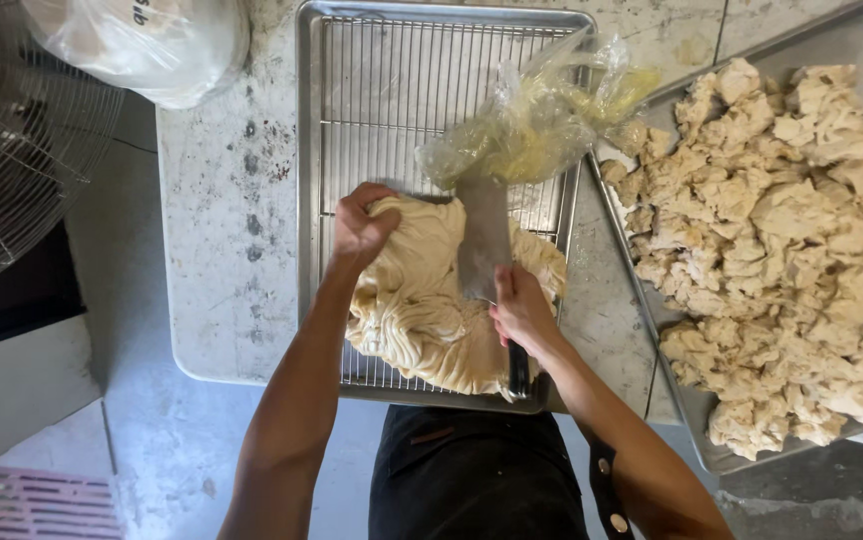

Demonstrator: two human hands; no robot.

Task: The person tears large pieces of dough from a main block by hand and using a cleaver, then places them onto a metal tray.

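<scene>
Worn tabletop [222,250], dough slab [422,300] on racked tray [308,150]. Left hand [362,228] grip bunched on dough; right hand [520,310] grip clamped on cleaver [484,240]. Risk: blade near left fingers, rack snag.

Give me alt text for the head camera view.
A person's left hand grips a big lump of pale dough on a wire rack tray while the right hand presses a cleaver into it. Torn dough pieces fill a neighbouring tray.
</scene>
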